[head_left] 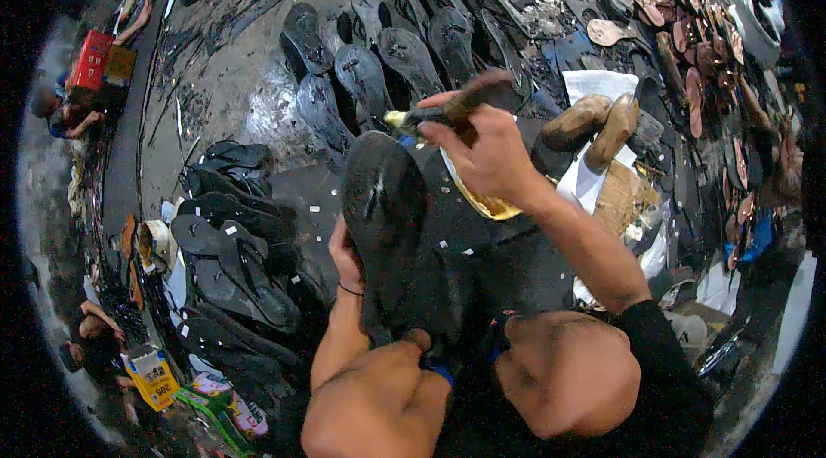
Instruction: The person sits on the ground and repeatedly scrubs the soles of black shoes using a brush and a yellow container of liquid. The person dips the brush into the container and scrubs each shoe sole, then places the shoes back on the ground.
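Right hand point(486, 152) grips a wooden-handled brush point(447, 109), bristle end pointing to nine o'clock, just above the toe of a black sole point(383, 217). Left hand point(344, 256) clasps that sole from behind at its eight o'clock edge, holding it upright over our knees. We note a pile of black sandals point(228, 243) at nine o'clock, two wooden shoe forms point(594, 126) at two o'clock, more soles point(379, 58) laid out at twelve.

Black sandals stacked point(228, 260), black soles point(379, 58) on floor, tan soles point(688, 36), perhaps wooden lasts point(594, 124)
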`<state>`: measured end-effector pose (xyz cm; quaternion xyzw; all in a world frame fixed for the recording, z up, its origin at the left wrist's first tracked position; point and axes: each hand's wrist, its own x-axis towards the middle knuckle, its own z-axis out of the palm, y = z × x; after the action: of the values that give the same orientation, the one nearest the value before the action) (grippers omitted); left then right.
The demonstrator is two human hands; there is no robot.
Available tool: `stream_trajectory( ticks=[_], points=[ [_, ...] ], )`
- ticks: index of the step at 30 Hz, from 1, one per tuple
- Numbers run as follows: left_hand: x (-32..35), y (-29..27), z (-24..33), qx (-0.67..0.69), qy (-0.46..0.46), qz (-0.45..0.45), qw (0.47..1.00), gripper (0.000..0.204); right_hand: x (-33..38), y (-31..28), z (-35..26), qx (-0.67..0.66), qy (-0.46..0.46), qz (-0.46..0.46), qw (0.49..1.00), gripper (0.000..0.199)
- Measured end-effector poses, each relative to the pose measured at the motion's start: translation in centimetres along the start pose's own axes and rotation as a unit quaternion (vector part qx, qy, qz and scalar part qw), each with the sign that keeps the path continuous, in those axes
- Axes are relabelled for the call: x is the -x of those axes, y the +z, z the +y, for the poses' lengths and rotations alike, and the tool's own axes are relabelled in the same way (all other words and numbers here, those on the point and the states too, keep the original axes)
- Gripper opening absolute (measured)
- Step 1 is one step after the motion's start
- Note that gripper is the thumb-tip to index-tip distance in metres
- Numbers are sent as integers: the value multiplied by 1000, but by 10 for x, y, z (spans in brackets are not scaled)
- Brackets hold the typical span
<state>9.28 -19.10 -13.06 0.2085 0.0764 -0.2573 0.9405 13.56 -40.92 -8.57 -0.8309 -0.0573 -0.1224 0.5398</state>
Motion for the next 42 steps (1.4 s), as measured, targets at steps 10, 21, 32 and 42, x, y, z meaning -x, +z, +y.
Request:
stream_trajectory(
  ticks=[10,21,32,42],
  points=[
    [6,-6,-20,8,-6,-34,999,57,-24,5,-22,71,5,12,997,24],
    [2,-79,24,-188,154,92,966,48,32,19,3,-167,-30,-93,981,22],
    [105,-112,-3,12,-126,180,975,58,80,-18,147,311,116,-46,942,21],
    [106,-89,16,-25,-102,211,972,46,134,-105,22,264,249,-275,891,39]
  ],
)
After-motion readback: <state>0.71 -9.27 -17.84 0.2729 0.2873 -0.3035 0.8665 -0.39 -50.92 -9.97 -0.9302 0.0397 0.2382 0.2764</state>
